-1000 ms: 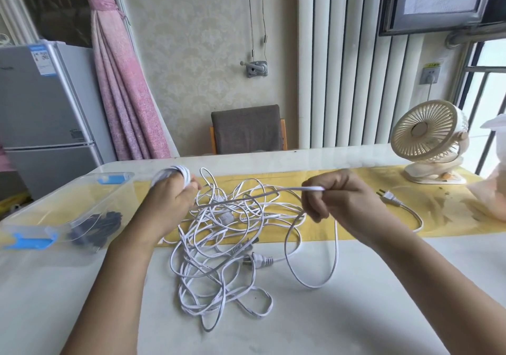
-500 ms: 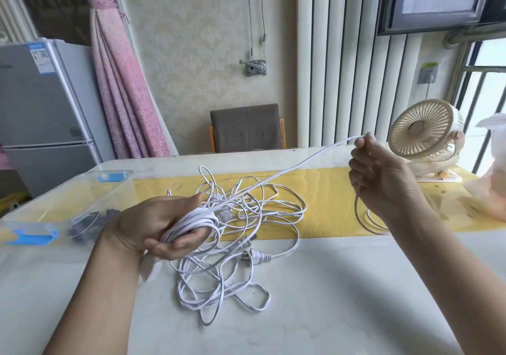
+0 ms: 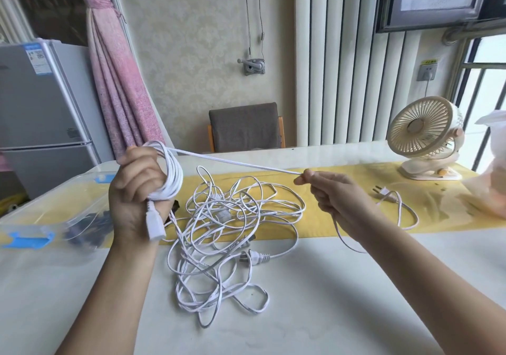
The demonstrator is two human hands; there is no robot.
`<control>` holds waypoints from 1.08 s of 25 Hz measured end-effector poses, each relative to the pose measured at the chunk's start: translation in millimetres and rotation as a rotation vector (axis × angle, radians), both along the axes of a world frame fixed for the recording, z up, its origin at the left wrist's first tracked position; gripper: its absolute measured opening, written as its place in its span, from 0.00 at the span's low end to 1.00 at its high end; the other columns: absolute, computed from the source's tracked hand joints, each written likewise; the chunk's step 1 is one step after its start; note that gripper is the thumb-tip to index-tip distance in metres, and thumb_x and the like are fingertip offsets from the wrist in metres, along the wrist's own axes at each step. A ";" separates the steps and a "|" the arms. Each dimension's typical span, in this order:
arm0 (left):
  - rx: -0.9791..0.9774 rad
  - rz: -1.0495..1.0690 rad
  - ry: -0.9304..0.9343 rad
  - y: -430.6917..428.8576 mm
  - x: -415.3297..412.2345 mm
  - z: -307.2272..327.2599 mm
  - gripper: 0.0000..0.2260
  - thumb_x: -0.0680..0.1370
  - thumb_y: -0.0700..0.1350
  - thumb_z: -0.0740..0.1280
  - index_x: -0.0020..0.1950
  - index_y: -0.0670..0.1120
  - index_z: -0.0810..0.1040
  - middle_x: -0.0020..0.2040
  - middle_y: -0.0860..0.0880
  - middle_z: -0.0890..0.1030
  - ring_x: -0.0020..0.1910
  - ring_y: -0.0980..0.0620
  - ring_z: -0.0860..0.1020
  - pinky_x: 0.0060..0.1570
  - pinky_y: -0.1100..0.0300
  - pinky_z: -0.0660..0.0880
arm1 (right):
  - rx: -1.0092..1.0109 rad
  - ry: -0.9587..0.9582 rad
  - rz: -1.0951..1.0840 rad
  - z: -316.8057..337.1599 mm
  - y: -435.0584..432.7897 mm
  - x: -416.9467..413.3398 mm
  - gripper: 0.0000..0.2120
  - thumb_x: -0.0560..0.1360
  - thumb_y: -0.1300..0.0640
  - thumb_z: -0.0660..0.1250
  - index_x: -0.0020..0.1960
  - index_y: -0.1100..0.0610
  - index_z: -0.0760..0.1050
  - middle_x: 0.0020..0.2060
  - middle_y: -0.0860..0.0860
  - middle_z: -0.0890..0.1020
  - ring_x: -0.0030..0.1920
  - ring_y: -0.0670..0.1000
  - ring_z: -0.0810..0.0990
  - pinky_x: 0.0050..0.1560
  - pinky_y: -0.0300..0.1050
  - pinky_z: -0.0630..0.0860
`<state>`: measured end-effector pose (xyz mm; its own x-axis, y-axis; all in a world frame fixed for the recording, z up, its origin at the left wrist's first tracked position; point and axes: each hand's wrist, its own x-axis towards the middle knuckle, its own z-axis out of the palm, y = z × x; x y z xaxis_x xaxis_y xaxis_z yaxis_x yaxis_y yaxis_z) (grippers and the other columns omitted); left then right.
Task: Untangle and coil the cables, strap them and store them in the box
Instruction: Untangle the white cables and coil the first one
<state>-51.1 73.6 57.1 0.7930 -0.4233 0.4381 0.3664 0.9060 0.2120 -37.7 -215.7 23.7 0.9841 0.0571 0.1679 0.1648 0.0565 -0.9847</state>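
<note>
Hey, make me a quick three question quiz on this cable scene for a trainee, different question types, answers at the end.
1. True or false: the left hand has its grip round a coil of white cable.
2. What does the right hand pinch? A scissors; B a taut strand running to the coil; C nothing.
3. Fill in: the loose plug lies on the yellow runner, nearest the desk ____.
Key: 1 true; 2 B; 3 fan.

Forearms bare throughout — left hand point(image 3: 137, 190) and right hand point(image 3: 339, 201) likewise bare.
</note>
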 end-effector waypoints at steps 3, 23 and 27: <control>0.038 0.177 0.153 21.3 15.9 -3.4 0.08 0.75 0.32 0.55 0.46 0.38 0.72 0.30 0.39 0.73 0.24 0.57 0.63 0.29 0.65 0.60 | -0.576 -0.344 -0.200 -12.5 13.9 -4.6 0.08 0.77 0.54 0.65 0.48 0.52 0.84 0.25 0.42 0.73 0.26 0.43 0.71 0.27 0.32 0.64; 1.981 0.690 -0.181 4.4 21.9 -27.6 0.12 0.82 0.45 0.58 0.44 0.40 0.76 0.26 0.48 0.72 0.17 0.56 0.65 0.21 0.66 0.61 | -0.805 -1.273 -0.385 5.4 19.6 -33.7 0.07 0.76 0.56 0.68 0.47 0.58 0.83 0.28 0.51 0.73 0.27 0.51 0.69 0.26 0.42 0.67; 1.796 0.131 -0.188 3.8 4.1 -11.7 0.20 0.70 0.59 0.70 0.36 0.42 0.73 0.21 0.47 0.65 0.15 0.57 0.57 0.15 0.71 0.53 | -0.696 -1.118 -0.536 8.1 1.4 -18.9 0.08 0.77 0.57 0.67 0.50 0.58 0.83 0.30 0.51 0.73 0.27 0.50 0.69 0.26 0.44 0.69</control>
<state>-47.1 77.4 45.4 0.8557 -0.3770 -0.3545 0.1772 -0.4302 0.8852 -56.6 -214.3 31.8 0.2828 0.1184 0.9518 0.7087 -0.6945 -0.1242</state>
